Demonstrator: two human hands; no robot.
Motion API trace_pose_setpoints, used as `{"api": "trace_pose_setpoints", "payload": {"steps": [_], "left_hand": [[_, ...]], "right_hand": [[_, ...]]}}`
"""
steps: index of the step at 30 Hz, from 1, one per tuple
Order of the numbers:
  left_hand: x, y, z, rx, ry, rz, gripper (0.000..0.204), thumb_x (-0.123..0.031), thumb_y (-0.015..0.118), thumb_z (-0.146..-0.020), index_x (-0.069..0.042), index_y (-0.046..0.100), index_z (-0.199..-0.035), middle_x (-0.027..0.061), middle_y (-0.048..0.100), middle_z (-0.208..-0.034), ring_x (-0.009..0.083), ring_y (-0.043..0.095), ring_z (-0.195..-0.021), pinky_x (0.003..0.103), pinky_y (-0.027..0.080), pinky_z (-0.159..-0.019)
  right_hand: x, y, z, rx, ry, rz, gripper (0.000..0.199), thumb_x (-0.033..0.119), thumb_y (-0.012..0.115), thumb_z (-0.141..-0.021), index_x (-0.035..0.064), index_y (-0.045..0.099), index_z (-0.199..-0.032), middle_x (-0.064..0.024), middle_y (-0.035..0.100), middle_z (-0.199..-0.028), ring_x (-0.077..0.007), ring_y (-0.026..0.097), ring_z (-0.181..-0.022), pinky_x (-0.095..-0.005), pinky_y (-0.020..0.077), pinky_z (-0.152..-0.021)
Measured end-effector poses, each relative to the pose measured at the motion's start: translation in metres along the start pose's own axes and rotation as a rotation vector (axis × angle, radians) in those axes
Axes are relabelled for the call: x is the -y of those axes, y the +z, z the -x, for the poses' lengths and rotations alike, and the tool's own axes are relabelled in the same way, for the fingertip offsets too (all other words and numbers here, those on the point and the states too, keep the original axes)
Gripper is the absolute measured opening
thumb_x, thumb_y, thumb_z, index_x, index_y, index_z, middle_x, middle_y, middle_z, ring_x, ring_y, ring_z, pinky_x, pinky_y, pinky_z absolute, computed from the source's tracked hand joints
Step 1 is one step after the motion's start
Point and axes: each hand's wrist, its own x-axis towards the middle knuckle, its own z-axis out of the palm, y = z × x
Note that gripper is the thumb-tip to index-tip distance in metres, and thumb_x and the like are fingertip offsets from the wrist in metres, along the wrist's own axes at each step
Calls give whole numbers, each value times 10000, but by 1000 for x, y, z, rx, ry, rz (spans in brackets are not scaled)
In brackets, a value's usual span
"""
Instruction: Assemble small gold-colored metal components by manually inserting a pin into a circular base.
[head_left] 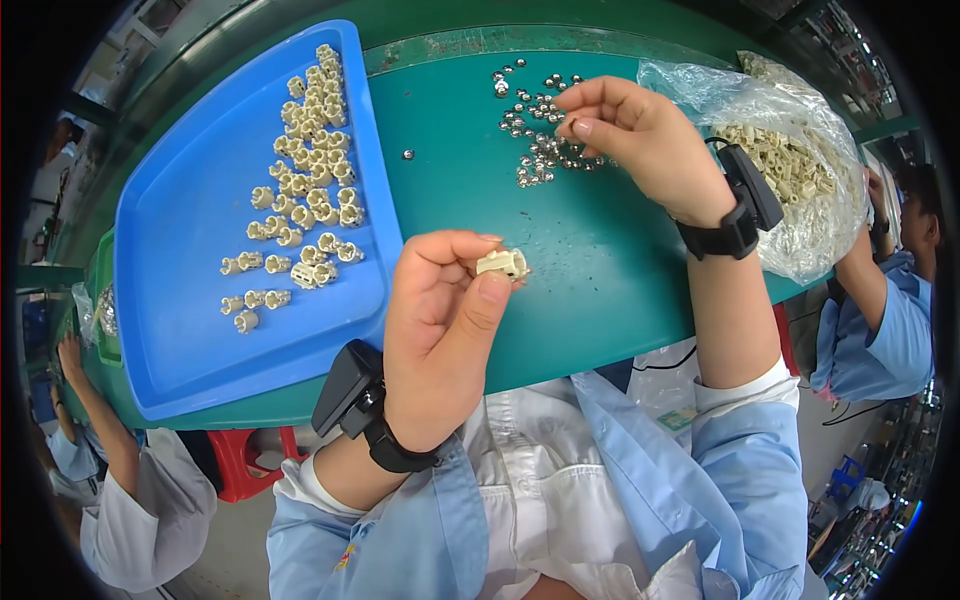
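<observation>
Between the thumb and fingers of my left hand (pixel 432 325) is a small cream plastic socket (pixel 503 263), a short hollow cylinder with notched sides. Its open end faces right, above the near part of the table. Farther off and to the right, my right hand (pixel 655 145) hovers over a scatter of small shiny metal domed caps (pixel 545 150). Its thumb and fingertips come together in a pinch. Whatever lies between them is too small to make out. Some of the caps are hidden behind that hand.
To the left stands a blue tray (pixel 190 330) with many cream plastic sockets (pixel 305 180). A clear plastic bag (pixel 815 255) of cream pieces sits at the right. The green tabletop (pixel 450 190) lies between them. Other people work at both sides; a red stool (pixel 240 475) stands below.
</observation>
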Motion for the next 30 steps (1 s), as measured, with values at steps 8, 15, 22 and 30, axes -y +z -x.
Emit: {"api": "trace_pose_setpoints", "payload": {"steps": [8, 15, 22, 30], "left_hand": [[1, -1, -1, 8, -6, 26, 206, -58, 474, -876, -27, 389, -1061, 58, 515, -968, 90, 500, -861, 208, 415, -751], [1, 0, -3, -22, -8, 12, 209, -68, 479, -876, -28, 390, -1061, 55, 522, -953, 81, 501, -851, 197, 417, -730], [2, 0, -2, -22, -38, -6, 203, -73, 480, -877, -24, 394, -1055, 53, 531, -929, 73, 512, -823, 186, 423, -711], [3, 1, -3, -33, -2, -32, 176, -63, 471, -880, -16, 411, -1039, 61, 544, -933, 84, 527, -857, 203, 431, -745]], "right_hand": [[15, 8, 15, 276, 8, -410, 161, 47, 541, -822, 0, 550, -975, -43, 576, -842, -101, 538, -758, -218, 435, -667], [25, 25, 24, 369, -121, -346, 163, 24, 553, -809, -2, 539, -969, -34, 559, -847, -88, 530, -755, -203, 428, -678], [28, 35, 27, 366, -43, -451, 170, -20, 556, -794, -8, 530, -961, -22, 548, -847, -74, 527, -778, -191, 428, -703], [26, 35, 28, 418, -17, -477, 158, -32, 583, -775, -1, 527, -919, -25, 549, -847, -73, 530, -794, -195, 430, -718]]}}
